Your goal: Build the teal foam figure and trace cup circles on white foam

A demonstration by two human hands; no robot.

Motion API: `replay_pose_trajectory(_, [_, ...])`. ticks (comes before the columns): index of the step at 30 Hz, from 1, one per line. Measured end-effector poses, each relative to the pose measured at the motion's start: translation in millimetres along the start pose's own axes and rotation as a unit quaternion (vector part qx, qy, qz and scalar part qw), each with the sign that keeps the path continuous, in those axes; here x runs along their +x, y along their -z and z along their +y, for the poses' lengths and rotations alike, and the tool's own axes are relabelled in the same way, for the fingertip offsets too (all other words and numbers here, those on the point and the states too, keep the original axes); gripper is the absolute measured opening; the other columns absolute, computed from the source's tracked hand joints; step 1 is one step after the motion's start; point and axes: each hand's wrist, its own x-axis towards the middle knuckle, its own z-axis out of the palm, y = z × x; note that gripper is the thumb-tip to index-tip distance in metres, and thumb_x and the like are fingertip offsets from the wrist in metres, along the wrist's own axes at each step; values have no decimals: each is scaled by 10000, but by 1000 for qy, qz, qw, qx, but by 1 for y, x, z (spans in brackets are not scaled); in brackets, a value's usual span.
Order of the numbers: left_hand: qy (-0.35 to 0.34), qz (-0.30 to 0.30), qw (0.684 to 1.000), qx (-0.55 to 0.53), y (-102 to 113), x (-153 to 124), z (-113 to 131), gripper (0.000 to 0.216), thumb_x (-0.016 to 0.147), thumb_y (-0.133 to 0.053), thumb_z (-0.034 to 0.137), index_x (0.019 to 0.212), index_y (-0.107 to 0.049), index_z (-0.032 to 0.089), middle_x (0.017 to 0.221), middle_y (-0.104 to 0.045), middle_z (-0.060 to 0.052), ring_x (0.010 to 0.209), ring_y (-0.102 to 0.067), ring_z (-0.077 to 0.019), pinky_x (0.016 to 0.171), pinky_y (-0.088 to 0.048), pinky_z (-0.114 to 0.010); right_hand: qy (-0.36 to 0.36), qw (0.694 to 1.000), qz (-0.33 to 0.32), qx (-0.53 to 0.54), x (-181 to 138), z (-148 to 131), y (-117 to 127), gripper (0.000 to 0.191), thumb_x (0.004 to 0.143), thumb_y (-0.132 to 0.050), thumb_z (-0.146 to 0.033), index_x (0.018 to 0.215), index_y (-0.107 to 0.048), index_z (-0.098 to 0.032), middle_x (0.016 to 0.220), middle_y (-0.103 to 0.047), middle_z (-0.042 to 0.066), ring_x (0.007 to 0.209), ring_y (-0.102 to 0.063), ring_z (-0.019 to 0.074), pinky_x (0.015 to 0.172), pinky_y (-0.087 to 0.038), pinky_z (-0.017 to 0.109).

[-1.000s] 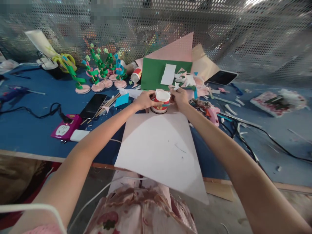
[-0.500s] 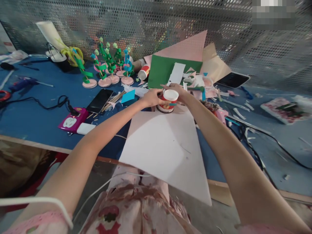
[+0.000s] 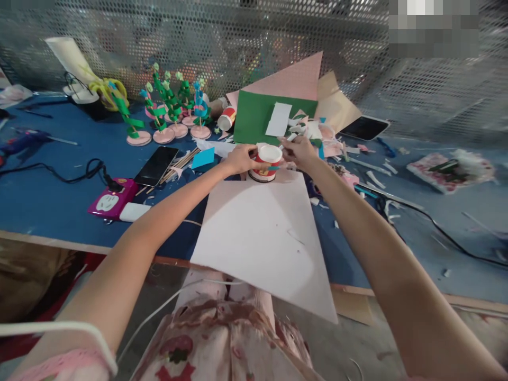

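A small red paper cup (image 3: 265, 165) with a white rim stands at the far end of a large pale pink sheet (image 3: 262, 238) that overhangs the table's front edge. My left hand (image 3: 241, 158) is closed around the cup's left side. My right hand (image 3: 300, 151) sits just right of the cup's rim, fingers pinched on a small pale scrap that I cannot make out. A thin teal strip sticks out at the cup's right side.
Paper spiral plants on pink discs (image 3: 166, 114) stand at the back left, with a black phone (image 3: 156, 164), a magenta power strip (image 3: 111, 198) and wooden sticks near them. A green sheet (image 3: 257, 119), another cup (image 3: 227, 118), a tablet (image 3: 365, 127), paper scraps and black cables (image 3: 432, 225) lie around.
Both hands have stayed at the cup. My right hand has shifted slightly to the cup's right side, and the view has swung a little.
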Motion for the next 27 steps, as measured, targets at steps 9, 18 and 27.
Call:
replay_pose_trajectory(9, [-7,2,1000,-10,-2,2,-8,370,548,-744,402,614,-481,149,591,-337,53,569,-291,-68,558,-209,-238,25,997,71,4,-43,-2,15,391,744,-667,-347,475,-442,-175,291,-405,-47,250,-279,31,295,-149,183])
replay_pose_trajectory(18, [0,157,987,-15,19,7,10,440,611,-735,310,587,-312,195,601,-318,54,595,-362,-86,578,-301,-250,77,964,149,207,-78,-10,17,380,753,-622,-484,561,-418,-227,310,-318,-94,275,-237,47,324,-220,208])
replay_pose_trajectory(27, [159,303,917,203,51,5,-14,279,686,-672,215,799,-418,192,881,-559,-101,982,-527,-274,887,-404,-446,98,937,213,259,-89,-5,-16,356,718,-655,-479,573,-487,-200,332,-390,-89,280,-294,48,327,-186,200])
